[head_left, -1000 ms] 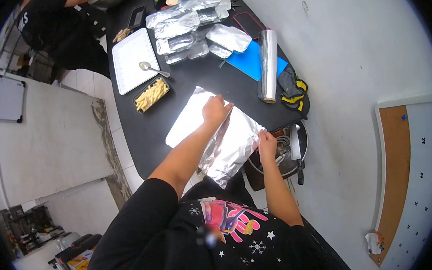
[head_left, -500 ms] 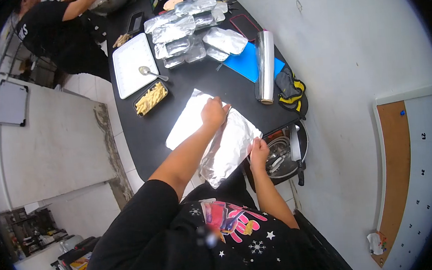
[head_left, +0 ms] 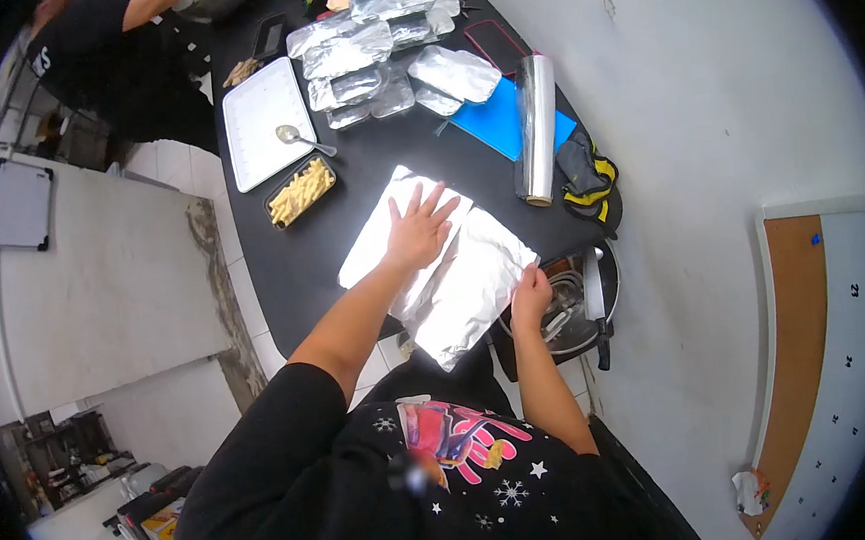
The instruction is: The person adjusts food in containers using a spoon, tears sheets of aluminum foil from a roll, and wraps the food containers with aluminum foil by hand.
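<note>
A sheet of aluminium foil (head_left: 474, 292) lies over the near edge of the black table, its lower part hanging past the edge, with a fold line across it. My left hand (head_left: 420, 229) rests on the foil with its fingers spread flat. The right edge of the foil is pinched in my right hand (head_left: 531, 293). Beyond the foil to the left stands a black tray of pale cut sticks (head_left: 303, 192). A spoon (head_left: 305, 139) lies across a white tray (head_left: 267, 121).
Several foil-covered containers (head_left: 347, 50) are stacked at the back. A foil roll (head_left: 538, 127) and blue folder (head_left: 490, 120) lie on the right, near a grey-yellow cloth (head_left: 586, 174). A knife (head_left: 595, 299) rests over a basin below. Another person (head_left: 118, 71) stands back left.
My left hand has let go of its pinch on the foil and opened flat on it, slightly to the left. My right hand still grips the edge, having shifted slightly.
</note>
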Action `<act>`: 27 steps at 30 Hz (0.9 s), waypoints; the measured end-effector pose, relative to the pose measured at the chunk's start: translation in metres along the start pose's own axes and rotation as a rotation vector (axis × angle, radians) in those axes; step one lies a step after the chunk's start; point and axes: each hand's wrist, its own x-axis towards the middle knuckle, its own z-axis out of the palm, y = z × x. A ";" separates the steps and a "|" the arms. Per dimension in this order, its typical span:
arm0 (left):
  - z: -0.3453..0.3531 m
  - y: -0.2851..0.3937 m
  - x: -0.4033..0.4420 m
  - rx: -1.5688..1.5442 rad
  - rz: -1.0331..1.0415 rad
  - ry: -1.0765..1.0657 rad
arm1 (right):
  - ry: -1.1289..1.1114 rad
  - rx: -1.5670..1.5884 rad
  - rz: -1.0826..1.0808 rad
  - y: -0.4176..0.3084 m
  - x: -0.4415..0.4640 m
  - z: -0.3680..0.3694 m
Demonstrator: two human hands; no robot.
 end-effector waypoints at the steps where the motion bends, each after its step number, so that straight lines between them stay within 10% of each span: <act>1: 0.001 -0.001 0.000 -0.005 -0.005 0.007 | -0.014 0.083 0.083 0.002 -0.003 0.000; 27: -0.003 -0.011 -0.043 -0.047 -0.140 -0.007 | -0.218 0.563 0.247 0.015 -0.035 -0.012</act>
